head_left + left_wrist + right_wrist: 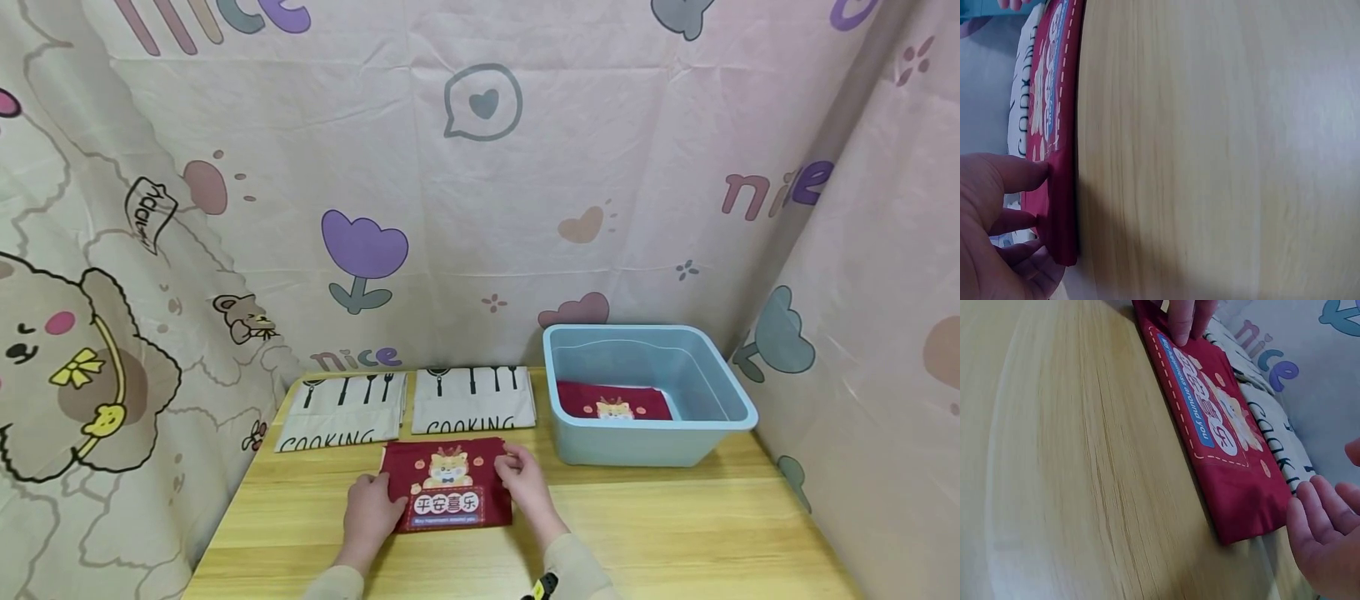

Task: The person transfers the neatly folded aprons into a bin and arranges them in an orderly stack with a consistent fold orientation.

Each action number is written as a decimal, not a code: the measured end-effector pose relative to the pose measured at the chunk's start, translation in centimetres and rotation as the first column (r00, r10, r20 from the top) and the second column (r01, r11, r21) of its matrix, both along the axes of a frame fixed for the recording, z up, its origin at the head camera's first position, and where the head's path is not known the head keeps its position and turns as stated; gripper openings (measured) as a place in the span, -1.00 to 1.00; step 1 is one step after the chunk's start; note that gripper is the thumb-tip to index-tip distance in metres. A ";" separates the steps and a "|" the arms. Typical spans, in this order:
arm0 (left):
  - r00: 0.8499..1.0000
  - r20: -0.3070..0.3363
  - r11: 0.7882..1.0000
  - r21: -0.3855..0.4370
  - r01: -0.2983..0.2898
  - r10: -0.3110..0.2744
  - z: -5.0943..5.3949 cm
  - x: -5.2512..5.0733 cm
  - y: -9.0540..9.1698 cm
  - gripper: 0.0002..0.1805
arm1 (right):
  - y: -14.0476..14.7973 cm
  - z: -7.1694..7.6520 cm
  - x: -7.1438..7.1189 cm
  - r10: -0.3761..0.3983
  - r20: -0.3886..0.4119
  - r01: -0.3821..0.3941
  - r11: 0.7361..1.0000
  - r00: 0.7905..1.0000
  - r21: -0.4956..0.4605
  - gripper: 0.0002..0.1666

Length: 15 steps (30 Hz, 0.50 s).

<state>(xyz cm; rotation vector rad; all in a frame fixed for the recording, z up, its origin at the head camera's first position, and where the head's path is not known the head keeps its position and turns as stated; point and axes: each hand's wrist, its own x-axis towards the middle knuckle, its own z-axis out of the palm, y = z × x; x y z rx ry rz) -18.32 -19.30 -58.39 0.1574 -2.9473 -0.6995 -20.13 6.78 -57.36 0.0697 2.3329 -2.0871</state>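
A folded red cloth point(447, 482) printed with a cartoon animal and white characters lies flat on the table, in the middle of the head view. At its left edge, my left hand point(369, 510) has its thumb on top and its fingers at the side, as the left wrist view shows. My right hand point(527, 483) is by the cloth's far right corner. In the right wrist view, the loosely bent fingers point(1315, 515) of that hand are beside the corner without gripping it; whether they touch it I cannot tell.
Behind the red cloth lie two folded white cloths, a left one point(343, 414) and a right one point(474, 401), printed with utensils and "COOKING". A light blue bin point(637, 442) stands at the back right, with another folded red cloth point(612, 400) inside. A printed curtain point(480, 208) hangs behind the wooden table point(675, 533).
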 end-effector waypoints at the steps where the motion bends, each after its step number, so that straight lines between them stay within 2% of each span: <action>1: 1.000 0.000 1.000 0.005 0.001 -0.001 0.0 0.0 0.2 -0.38 | 0.1 0.0 0.0 -0.003 -0.016 0.003 1.000 1.000 0.018 -0.47; 6: 1.000 0.014 0.999 0.035 0.000 0.000 0.3 0.1 0.8 -0.37 | 0.7 -0.2 -0.1 -0.010 -0.082 0.020 0.993 0.997 0.113 -0.50; 11: 0.998 0.060 0.997 0.077 -0.004 -0.001 0.8 0.0 0.7 -0.35 | 1.3 -0.1 0.0 -0.002 -0.104 0.016 0.990 0.995 0.137 -0.50; 15: 0.997 0.073 0.991 0.135 0.003 -0.013 1.6 -0.4 0.1 -0.39 | 1.7 -0.2 -0.1 0.009 -0.105 0.007 0.989 0.994 0.148 -0.49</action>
